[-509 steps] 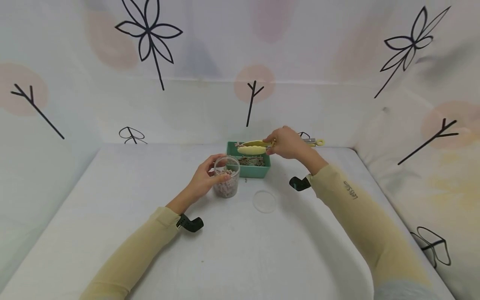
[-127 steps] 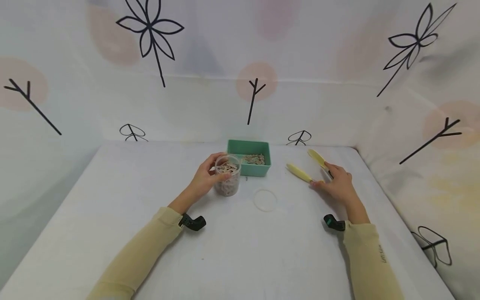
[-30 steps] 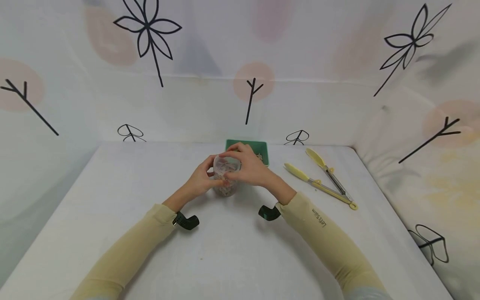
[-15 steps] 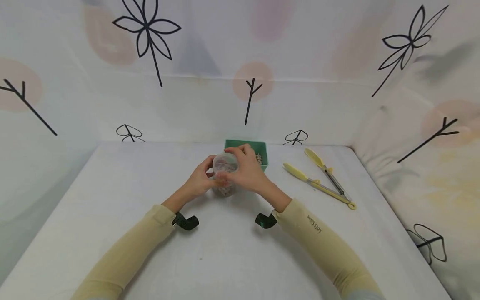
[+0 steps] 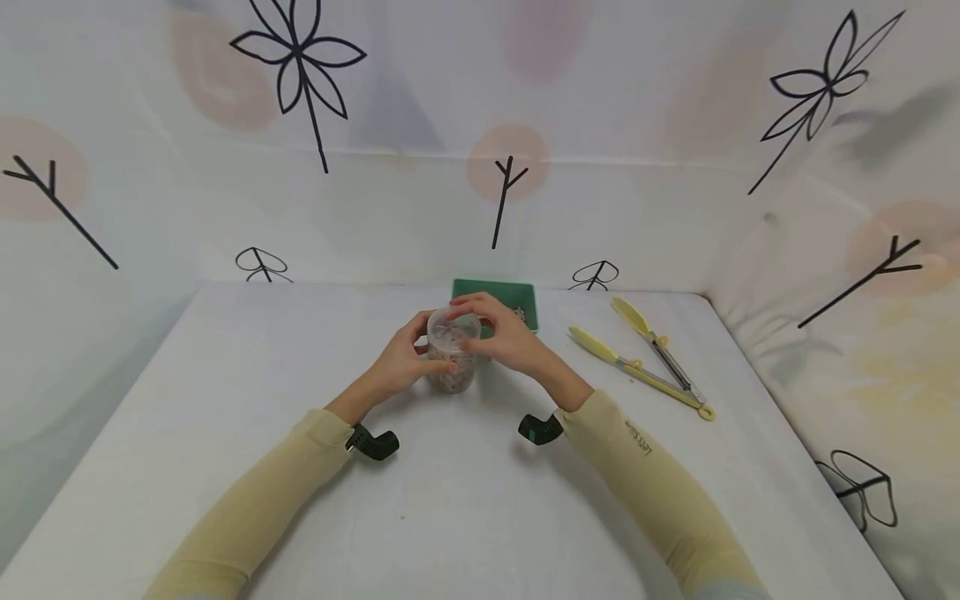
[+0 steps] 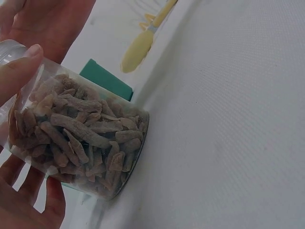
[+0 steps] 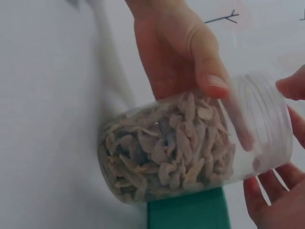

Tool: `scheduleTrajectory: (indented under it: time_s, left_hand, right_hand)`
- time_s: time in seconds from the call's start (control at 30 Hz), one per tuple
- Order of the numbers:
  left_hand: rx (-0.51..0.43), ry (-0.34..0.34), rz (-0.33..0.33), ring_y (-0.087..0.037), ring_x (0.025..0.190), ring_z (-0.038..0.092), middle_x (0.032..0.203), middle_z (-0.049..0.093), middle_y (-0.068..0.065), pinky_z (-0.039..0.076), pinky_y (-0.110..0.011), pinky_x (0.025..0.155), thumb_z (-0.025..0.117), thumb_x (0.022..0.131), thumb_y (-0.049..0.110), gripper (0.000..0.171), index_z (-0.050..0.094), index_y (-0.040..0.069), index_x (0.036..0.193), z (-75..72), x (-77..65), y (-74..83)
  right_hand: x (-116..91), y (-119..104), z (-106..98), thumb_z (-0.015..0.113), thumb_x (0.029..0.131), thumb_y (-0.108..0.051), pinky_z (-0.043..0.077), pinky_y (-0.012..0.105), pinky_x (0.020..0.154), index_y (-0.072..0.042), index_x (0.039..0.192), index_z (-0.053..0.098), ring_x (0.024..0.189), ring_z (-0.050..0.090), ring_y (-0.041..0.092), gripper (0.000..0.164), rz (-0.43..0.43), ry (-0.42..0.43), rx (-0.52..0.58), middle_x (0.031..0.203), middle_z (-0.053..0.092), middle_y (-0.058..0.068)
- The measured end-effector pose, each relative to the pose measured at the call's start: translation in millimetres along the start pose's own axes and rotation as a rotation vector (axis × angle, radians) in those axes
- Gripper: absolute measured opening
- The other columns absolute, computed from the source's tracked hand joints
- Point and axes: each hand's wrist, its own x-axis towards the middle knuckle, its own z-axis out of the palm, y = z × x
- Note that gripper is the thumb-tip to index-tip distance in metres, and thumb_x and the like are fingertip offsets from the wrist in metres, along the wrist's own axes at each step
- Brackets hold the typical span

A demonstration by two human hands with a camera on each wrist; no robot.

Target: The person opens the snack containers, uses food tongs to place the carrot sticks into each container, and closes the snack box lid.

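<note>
A clear plastic jar (image 5: 452, 375) stands upright on the table, filled with dried, grey-brown stick-like pieces (image 6: 81, 133). My left hand (image 5: 393, 362) grips its side, thumb at the front and fingers behind; the right wrist view shows the left thumb (image 7: 213, 86) against the wall. The clear lid (image 5: 452, 332) sits at the jar's mouth. Around its edge curls my right hand (image 5: 513, 346), with its thumb in front and fingers at the far side. Close behind the jar is a green rectangular box (image 5: 491, 287), partly hidden by the right hand.
Yellow-tipped tongs (image 5: 637, 379) lie spread in a V on the right side of the white table (image 5: 450, 500). Dried pieces (image 5: 521, 314) show inside the green box. A patterned cloth (image 5: 405, 208) hangs behind the table.
The tongs, earlier over the box in my right hand, now lie at the right. The lid has gone from the table to the jar's mouth. Lately my right fingers have shifted round its edge.
</note>
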Motion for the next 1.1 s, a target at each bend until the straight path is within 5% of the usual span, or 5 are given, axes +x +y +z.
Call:
scheduleTrajectory:
  time_s: [0.2,0.5,0.8,1.0,1.1]
  left_hand:
    - [-0.016,-0.001,0.002,-0.027,0.129,0.045,0.139,0.048,-0.011,0.040,-0.048,0.107,0.083,0.082,0.008,0.080,0.038,0.013,0.149,-0.1,-1.5,0.7]
    - [0.012,0.002,0.008,-0.031,0.129,0.044,0.138,0.047,-0.016,0.036,-0.052,0.110,0.080,0.084,0.003,0.077,0.038,0.006,0.149,1.1,0.5,-1.7]
    - [-0.010,0.000,0.018,-0.024,0.129,0.045,0.139,0.048,-0.008,0.040,-0.047,0.108,0.083,0.083,0.014,0.077,0.041,0.017,0.147,-0.4,-1.3,-3.5]
    - [-0.020,-0.001,0.010,-0.029,0.130,0.044,0.141,0.047,-0.014,0.038,-0.050,0.108,0.082,0.082,0.005,0.081,0.037,0.012,0.150,0.0,-0.8,-2.5]
    - [-0.018,0.001,0.009,-0.029,0.131,0.043,0.141,0.046,-0.014,0.038,-0.050,0.109,0.082,0.082,0.004,0.081,0.037,0.011,0.150,-0.2,-0.6,-3.2]
  right_hand:
    - [-1,-4,5,0.078,0.088,-0.024,0.045,0.050,0.095,-0.008,0.118,0.066,0.116,0.046,0.028,0.037,0.003,0.082,-0.168,0.127,0.045,0.012]
    - [-2,-2,1,0.077,0.087,-0.018,0.039,0.053,0.105,-0.013,0.130,0.066,0.138,0.038,0.023,0.045,-0.066,-0.031,-0.147,0.150,0.044,0.003]
    - [2,-4,18,0.087,0.079,-0.031,0.041,0.045,0.089,-0.013,0.117,0.068,0.111,0.043,0.025,0.045,-0.039,0.155,-0.305,0.118,0.046,0.008]
    - [0,5,8,0.072,0.089,-0.014,0.035,0.055,0.106,-0.005,0.128,0.063,0.137,0.036,0.026,0.041,-0.062,-0.002,-0.026,0.148,0.042,0.012]
    - [0,9,8,0.074,0.087,-0.009,0.039,0.051,0.101,-0.003,0.125,0.066,0.135,0.039,0.023,0.039,-0.035,0.007,0.078,0.146,0.046,0.008]
